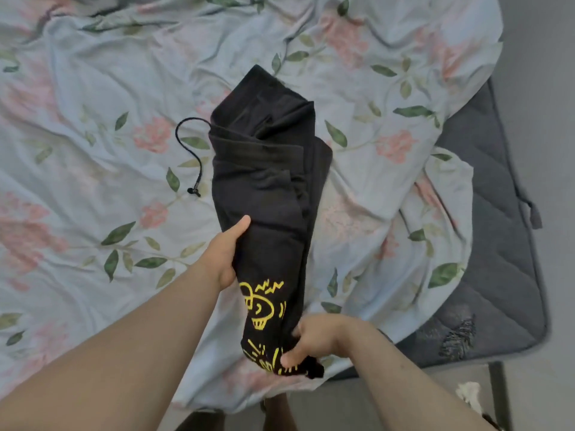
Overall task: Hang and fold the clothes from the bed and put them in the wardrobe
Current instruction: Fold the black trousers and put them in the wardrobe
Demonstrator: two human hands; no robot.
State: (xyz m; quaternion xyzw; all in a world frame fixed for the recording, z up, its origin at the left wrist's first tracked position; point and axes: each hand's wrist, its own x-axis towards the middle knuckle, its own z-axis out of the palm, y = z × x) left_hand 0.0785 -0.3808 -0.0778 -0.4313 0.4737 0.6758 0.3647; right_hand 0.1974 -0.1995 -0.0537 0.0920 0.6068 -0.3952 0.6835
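A black garment (267, 181) with a yellow print near its close end lies folded into a long, narrow bundle on the floral sheet (93, 181), running from the near edge of the bed toward the middle. The left hand (224, 253) is clamped on the bundle's left edge about midway along, thumb on top and fingers tucked beneath; the right hand (314, 340) pinches the near end, its fingers closed over the printed cloth where a small dark corner sticks out. The fabric looks soft and fairly thick, probably a hooded top or joggers, so it should be light but floppy, apt to sag and come unfolded if lifted by one end only. Holding it under the middle and at the near end, as both hands do now, seems the safest purchase. A black drawstring (189, 150) loops out on the left and rests on the sheet; it could trail or snag when the bundle is raised. To the right the sheet ends and the grey mattress (485, 244) shows bare, with floor beyond its edge. The sheet around the bundle is rumpled but free of other clothes, giving ample room to finish folding. The wardrobe is not in view.
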